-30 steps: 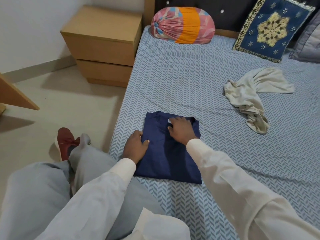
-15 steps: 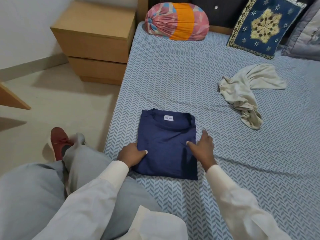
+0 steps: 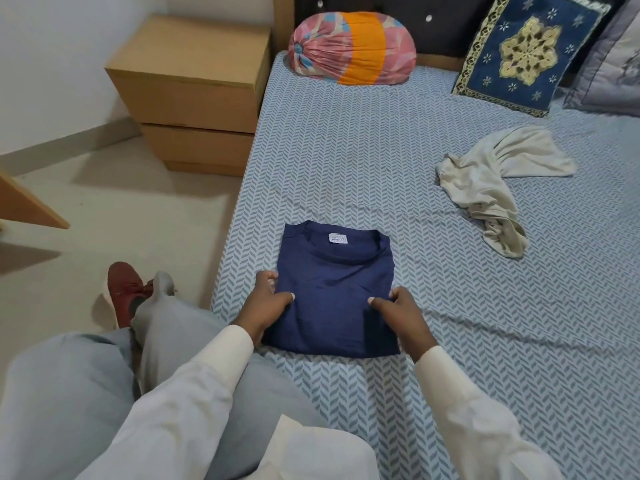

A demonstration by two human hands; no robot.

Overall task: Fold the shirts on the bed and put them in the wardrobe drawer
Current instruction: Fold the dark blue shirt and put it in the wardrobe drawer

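Observation:
A navy shirt [image 3: 336, 271], folded into a neat rectangle with its white neck label facing up, lies near the left edge of the bed [image 3: 346, 161]. My left hand [image 3: 266, 303] grips its left side, thumb on top and fingers curled at the edge. On the right side my right hand [image 3: 398, 313] holds it the same way, thumb on the cloth. A crumpled beige shirt [image 3: 485, 188] lies unfolded further right on the bed. No wardrobe drawer is in view.
A wooden two-drawer nightstand [image 3: 194, 91] stands left of the bed's head. A pink and orange bolster [image 3: 353, 50], a blue embroidered cushion [image 3: 519, 53] and a grey pillow [image 3: 609, 71] line the headboard. My crossed legs and a red shoe [image 3: 123, 285] are at the left.
Both hands slid from the top of the navy shirt down to its left and right edges and took hold of them. The shirt stays in place on the bed.

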